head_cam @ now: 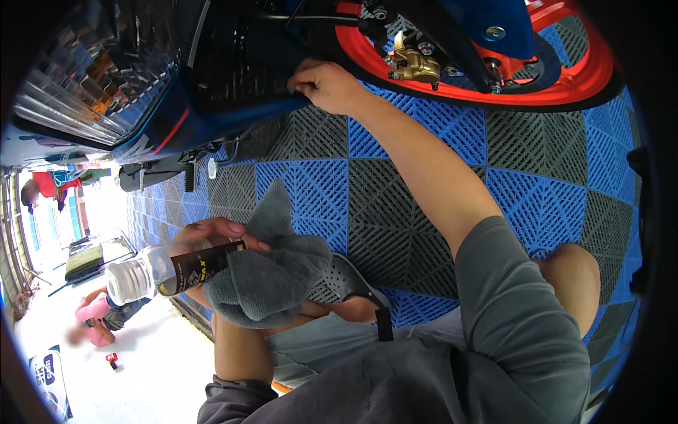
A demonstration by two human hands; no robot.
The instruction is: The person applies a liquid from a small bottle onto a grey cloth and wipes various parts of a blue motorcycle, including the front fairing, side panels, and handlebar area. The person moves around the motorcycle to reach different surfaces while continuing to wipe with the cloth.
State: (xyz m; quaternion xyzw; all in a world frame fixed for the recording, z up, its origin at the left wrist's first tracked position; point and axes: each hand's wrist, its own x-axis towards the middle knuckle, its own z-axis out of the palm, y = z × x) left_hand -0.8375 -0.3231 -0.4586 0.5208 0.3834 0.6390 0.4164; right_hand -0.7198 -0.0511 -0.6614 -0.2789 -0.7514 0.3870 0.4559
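My left hand (pixel 217 230) holds a clear plastic bottle (pixel 151 270) with a dark label that bears writing. Bunched against the bottle is a grey microfibre cloth (pixel 270 281), also in this hand's grasp. The bottle lies tilted, its ribbed white end pointing left. My right hand (pixel 328 87) reaches up to the lower edge of a motorcycle's dark blue and black front fairing (pixel 238 74). Its fingers are bent close together there. A tiny pale bit shows by the fingertips, too small to make out.
The front wheel's red rim (pixel 572 79), gold brake caliper (pixel 416 63) and blue mudguard (pixel 492 26) are at the upper right. A large headlight (pixel 100 74) fills the upper left. Blue and grey plastic grid tiles (pixel 402 222) cover the floor. Other people (pixel 95 312) are at the left.
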